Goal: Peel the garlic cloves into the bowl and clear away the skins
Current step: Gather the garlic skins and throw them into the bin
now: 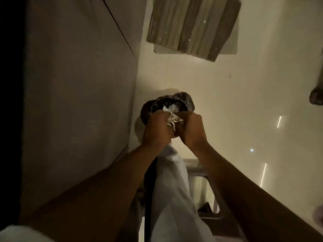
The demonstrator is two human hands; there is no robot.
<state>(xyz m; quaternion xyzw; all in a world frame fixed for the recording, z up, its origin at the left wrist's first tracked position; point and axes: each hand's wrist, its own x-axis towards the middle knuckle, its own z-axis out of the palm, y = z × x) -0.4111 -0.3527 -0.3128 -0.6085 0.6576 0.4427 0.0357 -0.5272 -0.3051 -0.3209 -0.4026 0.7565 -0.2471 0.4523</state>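
Hovering above the black-lined bin (150,106) on the floor (227,88), left hand (155,130) and right hand (192,131) meet, fingers clamped on a wad of garlic skins (173,120); the bin's inside is too dark to read

One head-worn camera, facing steeply down along both forearms. Left hand (157,127) and right hand (191,130), clutching pale papery garlic skins (173,119), sit close at centre; round black-lined bin (151,106) just beyond the grip.
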